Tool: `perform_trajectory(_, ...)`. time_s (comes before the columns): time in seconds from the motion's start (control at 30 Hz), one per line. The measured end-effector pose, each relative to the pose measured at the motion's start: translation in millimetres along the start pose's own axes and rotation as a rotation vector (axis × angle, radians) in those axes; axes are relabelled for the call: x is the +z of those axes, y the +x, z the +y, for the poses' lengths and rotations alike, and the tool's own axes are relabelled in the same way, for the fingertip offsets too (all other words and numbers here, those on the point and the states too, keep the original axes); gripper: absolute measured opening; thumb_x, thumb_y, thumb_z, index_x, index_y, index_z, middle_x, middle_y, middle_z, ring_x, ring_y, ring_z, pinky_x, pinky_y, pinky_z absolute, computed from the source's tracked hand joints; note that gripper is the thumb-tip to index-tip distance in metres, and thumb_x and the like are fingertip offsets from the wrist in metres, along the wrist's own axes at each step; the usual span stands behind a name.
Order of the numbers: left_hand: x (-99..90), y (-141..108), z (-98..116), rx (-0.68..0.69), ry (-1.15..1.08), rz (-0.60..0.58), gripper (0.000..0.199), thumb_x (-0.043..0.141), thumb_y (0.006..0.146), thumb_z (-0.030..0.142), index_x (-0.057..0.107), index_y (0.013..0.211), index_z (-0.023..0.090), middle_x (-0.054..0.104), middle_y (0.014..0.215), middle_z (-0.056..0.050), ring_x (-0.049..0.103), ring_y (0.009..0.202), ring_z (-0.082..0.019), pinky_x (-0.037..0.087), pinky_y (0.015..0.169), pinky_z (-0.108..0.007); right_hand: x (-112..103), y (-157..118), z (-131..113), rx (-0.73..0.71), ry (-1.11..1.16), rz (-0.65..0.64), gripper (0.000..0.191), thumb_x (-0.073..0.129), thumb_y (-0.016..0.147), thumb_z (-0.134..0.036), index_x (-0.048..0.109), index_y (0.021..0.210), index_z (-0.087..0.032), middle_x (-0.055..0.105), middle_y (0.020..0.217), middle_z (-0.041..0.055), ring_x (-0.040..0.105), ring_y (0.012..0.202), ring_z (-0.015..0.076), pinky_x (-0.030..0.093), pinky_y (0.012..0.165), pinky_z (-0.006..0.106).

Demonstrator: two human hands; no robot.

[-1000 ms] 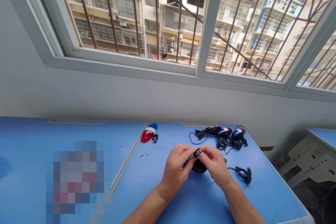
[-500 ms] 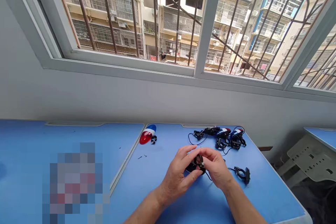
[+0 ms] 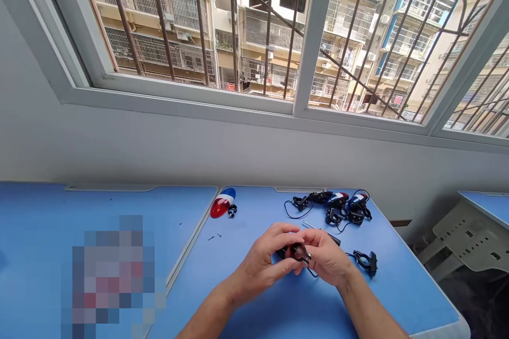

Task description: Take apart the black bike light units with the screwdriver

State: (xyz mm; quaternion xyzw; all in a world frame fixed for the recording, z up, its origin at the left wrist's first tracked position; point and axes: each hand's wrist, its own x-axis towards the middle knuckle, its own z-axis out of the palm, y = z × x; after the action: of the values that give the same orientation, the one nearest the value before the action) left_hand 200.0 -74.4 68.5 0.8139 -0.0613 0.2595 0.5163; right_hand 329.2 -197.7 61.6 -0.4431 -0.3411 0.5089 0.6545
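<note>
Between my hands, above the blue desk (image 3: pixel 238 275), is a black device with a ring clamp (image 3: pixel 296 250). My left hand (image 3: pixel 262 257) is closed around its left side, thumb below and fingers above. My right hand (image 3: pixel 328 259) pinches the clamp's right side, by a small shiny screw end. Much of the device's body is hidden by the fingers. A thin black cable (image 3: pixel 313 273) hangs under it. Right of my right hand lies a black clamp with a switch block (image 3: pixel 366 262) on a cable. Partly behind that hand rests a screwdriver (image 3: pixel 334 238).
A red, white and blue cover (image 3: pixel 223 203) lies near the desk seam with a small black clamp (image 3: pixel 233 211) beside it. Small screws (image 3: pixel 215 237) lie nearer. Several cabled devices (image 3: pixel 338 201) cluster at the back right. A barred window (image 3: pixel 199 85) is ahead.
The ring clamp has turned and its opening faces me more. My hands have dropped slightly, and more of the screwdriver shows behind the right hand.
</note>
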Motion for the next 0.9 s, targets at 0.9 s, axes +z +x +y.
perform_trajectory(0.9, -15.3, 13.3, 25.4, -0.005, 0.173, -0.235, 0.021, 0.055, 0.084, 0.009, 0.069, 0.086, 0.024, 0.072, 0.095, -0.002, 0.064, 0.087, -0.019, 0.048, 0.080, -0.025, -0.8, 0.1, 6.1, 0.081, 0.024, 0.067, 0.031, 0.088, 0.058, -0.036, 0.073, 0.066, -0.010, 0.063, 0.057, 0.0023, 0.057, 0.052, 0.0091, 0.051, 0.044, 0.019)
